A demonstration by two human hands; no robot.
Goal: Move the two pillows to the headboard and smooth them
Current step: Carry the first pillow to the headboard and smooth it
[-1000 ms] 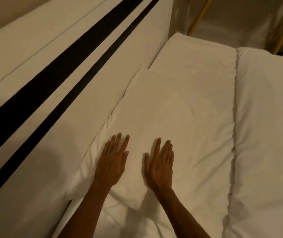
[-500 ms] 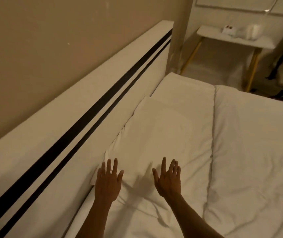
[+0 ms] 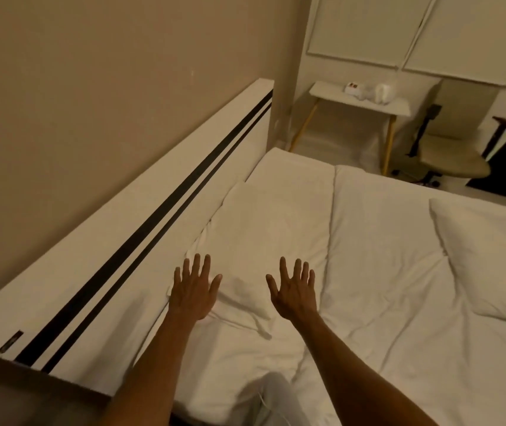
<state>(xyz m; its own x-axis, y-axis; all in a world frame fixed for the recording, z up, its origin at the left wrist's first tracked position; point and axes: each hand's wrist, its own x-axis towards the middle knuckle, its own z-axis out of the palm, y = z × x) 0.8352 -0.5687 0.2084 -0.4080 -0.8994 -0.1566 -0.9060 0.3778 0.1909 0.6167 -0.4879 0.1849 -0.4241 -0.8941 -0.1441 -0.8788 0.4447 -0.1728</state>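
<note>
A flat white pillow [image 3: 264, 232] lies along the white headboard [image 3: 141, 241], which carries two black stripes. My left hand [image 3: 193, 287] hovers over the pillow's near end by the headboard, fingers spread, holding nothing. My right hand [image 3: 294, 290] is a little to its right, above the pillow's near corner, also open with fingers apart. A second white pillow [image 3: 488, 256] lies on the duvet at the right edge of the view, well away from the headboard.
A wrinkled white duvet [image 3: 383, 272] covers the bed. Beyond the bed's far end stand a small white table [image 3: 359, 101] with yellow legs and small items on it, and a beige office chair [image 3: 448, 155]. A beige wall rises behind the headboard.
Both hands lifted off the pillow and pulled back toward its near end, fingers spreading. The view rose and drew back, and the second pillow at the right came into sight.
</note>
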